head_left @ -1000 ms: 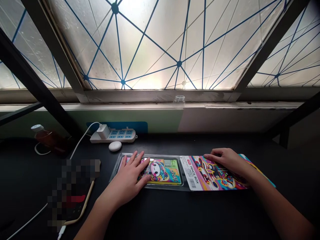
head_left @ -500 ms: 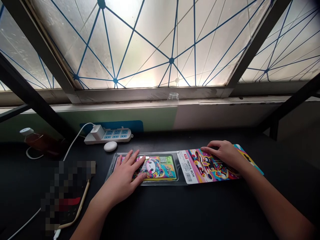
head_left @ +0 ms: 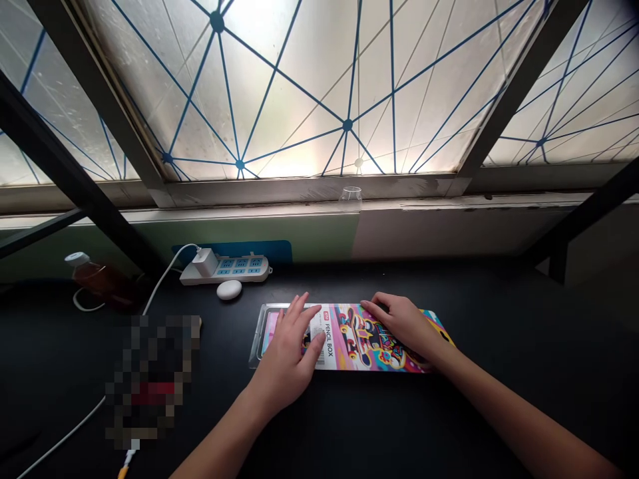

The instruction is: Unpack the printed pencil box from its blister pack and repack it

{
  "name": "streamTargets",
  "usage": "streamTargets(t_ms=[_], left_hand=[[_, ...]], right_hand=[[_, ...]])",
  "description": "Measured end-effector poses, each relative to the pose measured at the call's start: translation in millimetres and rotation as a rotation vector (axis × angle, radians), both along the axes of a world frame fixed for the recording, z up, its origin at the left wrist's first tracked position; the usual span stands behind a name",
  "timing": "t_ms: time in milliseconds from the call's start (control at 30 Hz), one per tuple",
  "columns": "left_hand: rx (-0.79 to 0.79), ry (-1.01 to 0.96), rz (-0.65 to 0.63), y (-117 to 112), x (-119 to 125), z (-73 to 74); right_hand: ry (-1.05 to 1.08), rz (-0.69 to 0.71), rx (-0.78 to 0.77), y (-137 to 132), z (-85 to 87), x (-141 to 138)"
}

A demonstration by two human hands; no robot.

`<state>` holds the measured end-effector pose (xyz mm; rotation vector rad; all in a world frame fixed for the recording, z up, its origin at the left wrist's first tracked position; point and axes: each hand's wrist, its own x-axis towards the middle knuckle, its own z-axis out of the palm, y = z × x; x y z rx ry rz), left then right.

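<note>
**Item position:** glossy multicoloured printed card sleeve [head_left: 372,339], labelled "PENCIL BOX" on a white end panel, lying flat on the matte black desktop [head_left: 479,412], long axis running left to right, directly below the window. Clear moulded plastic tray [head_left: 259,336] under the left end of the sleeve, with its edge and a narrow pink strip of its contents showing past the sleeve.

**Hand state:** left hand [head_left: 287,356] open, palm down, fingers spread, over the left end of the sleeve and the white panel. Right hand [head_left: 402,322] open, palm down, fingers slightly curled, on the skateboard artwork toward the right end of the sleeve. Hands apart, with a strip of the sleeve between them. No clamping grip on either side; pressing or mere resting not determinable.

**Surroundings:** white power strip with blue sockets [head_left: 224,269] at the back of the desktop, carrying a white plug adapter [head_left: 205,262] with a white cable [head_left: 167,279]. White oval pebble-shaped object [head_left: 229,289] just in front of the strip. Plastic bottle of amber liquid with a white cap [head_left: 94,277] further left. Pixelated object [head_left: 152,379] left of the left hand, identity hidden. Small clear glass cup [head_left: 351,198] on the pale window sill [head_left: 259,193].
</note>
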<state>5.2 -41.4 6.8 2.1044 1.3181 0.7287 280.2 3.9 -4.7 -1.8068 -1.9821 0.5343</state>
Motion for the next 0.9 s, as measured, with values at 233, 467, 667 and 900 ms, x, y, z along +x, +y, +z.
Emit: streamTargets(t_ms=[233,467,667,900], left_hand=[[-0.062,-0.245,0.329,8,-46,8.5],[-0.648,-0.968,0.323,-19,-59,2.0],[-0.663,-0.962,0.223,-22,-54,-6.4],[-0.130,-0.087,0.336,-23,-57,-7.7]], right_hand=[[-0.233,0.079,0.226,-22,7.9,39],[-0.320,0.298,0.217,-103,-23.1,-32],[-0.224,0.443,-0.086,-105,14.1,-136],[-0.049,0.242,0.063,-69,8.7,-48]])
